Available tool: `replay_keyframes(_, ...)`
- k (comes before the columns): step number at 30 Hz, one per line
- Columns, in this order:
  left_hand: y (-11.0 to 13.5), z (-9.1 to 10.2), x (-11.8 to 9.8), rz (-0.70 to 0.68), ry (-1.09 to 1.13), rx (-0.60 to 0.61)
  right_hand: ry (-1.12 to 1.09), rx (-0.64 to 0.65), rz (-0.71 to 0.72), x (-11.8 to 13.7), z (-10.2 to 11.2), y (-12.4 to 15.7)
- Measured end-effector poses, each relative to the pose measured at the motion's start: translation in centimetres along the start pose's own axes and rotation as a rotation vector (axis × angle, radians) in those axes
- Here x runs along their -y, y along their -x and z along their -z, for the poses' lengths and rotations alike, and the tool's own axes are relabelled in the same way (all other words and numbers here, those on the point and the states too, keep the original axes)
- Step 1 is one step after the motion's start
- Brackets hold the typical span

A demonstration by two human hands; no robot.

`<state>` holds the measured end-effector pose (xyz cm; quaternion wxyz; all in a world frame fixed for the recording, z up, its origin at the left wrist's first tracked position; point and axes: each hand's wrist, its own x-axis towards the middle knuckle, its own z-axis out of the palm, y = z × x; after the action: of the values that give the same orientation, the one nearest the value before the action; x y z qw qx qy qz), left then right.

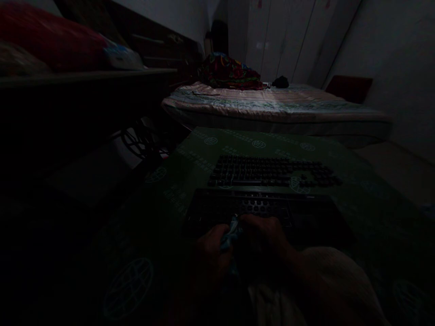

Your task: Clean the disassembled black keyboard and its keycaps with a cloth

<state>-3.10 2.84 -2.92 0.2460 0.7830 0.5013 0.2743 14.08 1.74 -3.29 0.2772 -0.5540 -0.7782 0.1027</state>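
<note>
The scene is very dark. Both my hands meet low in the middle, over the near edge of a dark keyboard frame (258,208). My left hand (212,256) and my right hand (263,240) are both closed around a small pale bluish cloth (230,233) bunched between them. Behind the frame, rows of loose black keycaps (268,171) lie on the green printed mat (356,199).
A bed with a striped sheet (282,106) and a heap of colourful fabric (227,72) stands behind the mat. A dark table with a treadle-like metal frame (139,142) is at the left, with a red bundle (50,38) on top. My knee (326,290) is at the bottom right.
</note>
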Motion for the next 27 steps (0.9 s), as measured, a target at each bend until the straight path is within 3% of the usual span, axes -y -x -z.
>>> replay_keyframes(9,0.0,0.5,-0.2,0.082,0.025,0.005,-0.015,0.086,0.042,-0.7,-1.1,-0.1)
replay_keyframes(15,0.1,0.5,-0.1,0.110,-0.002,-0.011,-0.014,0.077,0.105,-0.9,-1.8,0.0)
replay_keyframes(21,0.0,0.7,-0.5,0.114,-0.013,0.031,0.070,0.065,0.047,-0.5,-2.2,0.1)
replay_keyframes(27,-0.1,0.5,-0.2,0.034,-0.062,0.029,0.112,0.099,-0.003,0.0,-1.1,0.0)
